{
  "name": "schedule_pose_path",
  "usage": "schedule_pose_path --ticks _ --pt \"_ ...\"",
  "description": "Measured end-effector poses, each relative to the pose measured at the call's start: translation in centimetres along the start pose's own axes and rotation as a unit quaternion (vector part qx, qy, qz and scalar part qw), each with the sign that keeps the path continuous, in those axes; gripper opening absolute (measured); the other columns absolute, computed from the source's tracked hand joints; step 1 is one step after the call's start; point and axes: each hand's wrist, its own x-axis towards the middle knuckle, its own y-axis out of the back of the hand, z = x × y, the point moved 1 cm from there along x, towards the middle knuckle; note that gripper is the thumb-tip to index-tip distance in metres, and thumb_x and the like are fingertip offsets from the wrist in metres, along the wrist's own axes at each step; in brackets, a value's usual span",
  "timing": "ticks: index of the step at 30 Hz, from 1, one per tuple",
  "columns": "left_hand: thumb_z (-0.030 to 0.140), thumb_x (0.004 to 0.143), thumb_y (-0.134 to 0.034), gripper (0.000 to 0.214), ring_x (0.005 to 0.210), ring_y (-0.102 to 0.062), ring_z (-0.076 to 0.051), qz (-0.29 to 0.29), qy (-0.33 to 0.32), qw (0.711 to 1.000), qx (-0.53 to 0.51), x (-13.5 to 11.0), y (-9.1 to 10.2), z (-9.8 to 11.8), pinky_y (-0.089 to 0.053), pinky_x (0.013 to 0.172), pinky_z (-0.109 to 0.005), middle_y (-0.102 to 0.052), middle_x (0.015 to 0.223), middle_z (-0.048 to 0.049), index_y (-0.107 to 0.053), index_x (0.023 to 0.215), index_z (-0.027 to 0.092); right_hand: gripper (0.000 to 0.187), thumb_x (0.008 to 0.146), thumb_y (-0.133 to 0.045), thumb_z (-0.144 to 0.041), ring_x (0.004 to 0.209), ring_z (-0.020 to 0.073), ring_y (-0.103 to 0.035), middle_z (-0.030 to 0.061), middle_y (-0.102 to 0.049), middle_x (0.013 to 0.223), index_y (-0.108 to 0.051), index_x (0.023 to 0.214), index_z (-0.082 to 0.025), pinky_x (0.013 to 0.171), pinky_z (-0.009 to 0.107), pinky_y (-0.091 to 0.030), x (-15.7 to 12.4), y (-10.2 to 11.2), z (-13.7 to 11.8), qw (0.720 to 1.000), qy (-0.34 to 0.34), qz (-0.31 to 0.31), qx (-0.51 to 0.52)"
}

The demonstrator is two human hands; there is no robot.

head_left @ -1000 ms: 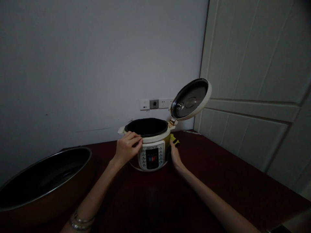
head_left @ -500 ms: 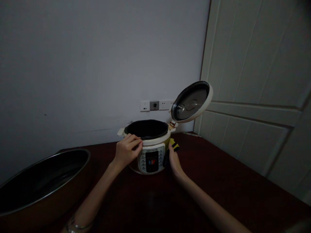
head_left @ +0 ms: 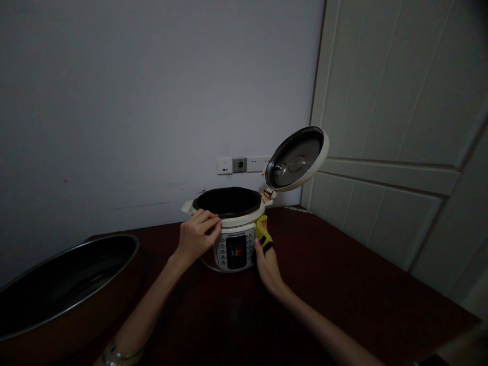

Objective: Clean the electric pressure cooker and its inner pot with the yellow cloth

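Observation:
An electric pressure cooker (head_left: 238,221) stands on the dark red table, its dark inner pot (head_left: 229,201) showing. The cooker's lid (head_left: 299,160) is raised and tilted on its hinge at the right. My left hand (head_left: 197,234) grips the front left of the cooker's rim, fingers bent over the edge. Against the cooker's right side, my right hand (head_left: 270,267) is closed on a yellow and black cloth (head_left: 264,235), which touches the wall of the cooker beside the control panel (head_left: 237,250). Part of the right hand's fingers is hidden behind the cloth.
A large brown pan (head_left: 72,305) with a dark inside stands at the left. Wall sockets (head_left: 240,164) sit behind the cooker. A white panelled door (head_left: 381,203) borders the table (head_left: 324,264) on the right. A thin strip (head_left: 298,209) lies near the back corner.
My right hand has moved the cloth forward along the cooker's right side, towards the control panel, and more yellow shows. My left hand stays on the rim. The view has shifted slightly.

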Motion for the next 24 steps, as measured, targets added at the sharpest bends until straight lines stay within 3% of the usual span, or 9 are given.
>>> schedule_pose_path --ticks 4,8,11,14,16,18,21,24 --pt "0.019 0.081 -0.056 0.013 0.073 -0.058 -0.016 0.001 0.000 1.000 0.000 -0.1 0.0 0.0 -0.050 0.064 -0.031 -0.067 0.079 -0.0042 -0.068 0.077 0.019 0.067 0.085 -0.048 -0.052 0.138 0.0199 -0.025 0.0063 -0.034 0.147 -0.032 0.143 -0.021 0.114 0.039 -0.014 0.6 0.4 -0.2 1.000 0.019 -0.012 -0.018" --pt "0.019 0.081 -0.056 0.013 0.073 -0.058 -0.016 -0.001 0.000 1.000 0.002 0.0 0.0 0.0 -0.049 0.064 -0.031 -0.067 0.078 -0.0042 -0.068 0.076 0.018 0.066 0.084 -0.047 -0.057 0.130 0.0231 -0.039 0.0095 -0.047 0.138 -0.042 0.137 -0.017 0.110 0.039 -0.025 -0.8 1.2 1.6 0.996 -0.083 -0.021 0.011" --pt "0.019 0.081 -0.056 0.014 0.072 -0.058 -0.016 0.002 -0.004 1.000 0.007 0.1 0.1 0.1 -0.049 0.064 -0.030 -0.067 0.077 -0.0044 -0.068 0.075 0.018 0.066 0.083 -0.045 -0.060 0.123 0.0255 -0.048 0.0107 -0.055 0.130 -0.049 0.131 -0.015 0.106 0.040 -0.031 -2.2 0.7 1.7 0.989 -0.145 -0.024 0.027" --pt "0.020 0.082 -0.056 0.014 0.072 -0.058 -0.016 -0.001 -0.008 1.000 0.012 0.1 0.1 0.1 -0.049 0.064 -0.030 -0.066 0.077 -0.0044 -0.068 0.075 0.019 0.063 0.083 -0.048 -0.056 0.124 0.0234 -0.047 0.0077 -0.054 0.131 -0.045 0.135 -0.020 0.109 0.040 -0.029 -2.2 -0.2 0.0 0.996 -0.081 -0.016 0.023" --pt "0.020 0.082 -0.056 0.014 0.072 -0.058 -0.016 0.000 -0.009 1.000 0.011 0.1 0.1 0.1 -0.049 0.065 -0.031 -0.066 0.077 -0.0044 -0.068 0.075 0.018 0.063 0.083 -0.050 -0.054 0.125 0.0222 -0.045 0.0058 -0.053 0.132 -0.043 0.137 -0.023 0.110 0.039 -0.028 -1.0 -0.3 -1.1 0.999 -0.026 -0.008 0.024" --pt "0.020 0.082 -0.056 0.014 0.073 -0.058 -0.016 0.000 -0.009 1.000 0.009 0.1 0.0 0.1 -0.050 0.065 -0.031 -0.066 0.077 -0.0045 -0.068 0.076 0.019 0.063 0.082 -0.050 -0.056 0.125 0.0228 -0.046 0.0059 -0.055 0.131 -0.045 0.135 -0.022 0.108 0.039 -0.030 0.8 0.2 -1.3 0.999 -0.019 -0.002 0.028" --pt "0.019 0.082 -0.056 0.014 0.073 -0.058 -0.017 0.002 -0.008 1.000 0.009 0.0 0.0 0.1 -0.050 0.065 -0.032 -0.066 0.078 -0.0044 -0.068 0.077 0.019 0.065 0.081 -0.045 -0.062 0.119 0.0265 -0.051 0.0095 -0.059 0.124 -0.053 0.127 -0.016 0.103 0.039 -0.035 2.5 1.2 -0.1 0.995 -0.096 0.013 0.023" --pt "0.019 0.082 -0.056 0.014 0.073 -0.058 -0.017 -0.001 -0.007 1.000 0.009 -0.1 0.0 0.0 -0.050 0.065 -0.032 -0.066 0.078 -0.0043 -0.068 0.077 0.019 0.068 0.080 -0.044 -0.064 0.117 0.0286 -0.053 0.0127 -0.061 0.120 -0.056 0.123 -0.013 0.102 0.040 -0.036 1.5 1.1 1.5 0.987 -0.157 0.017 0.014"
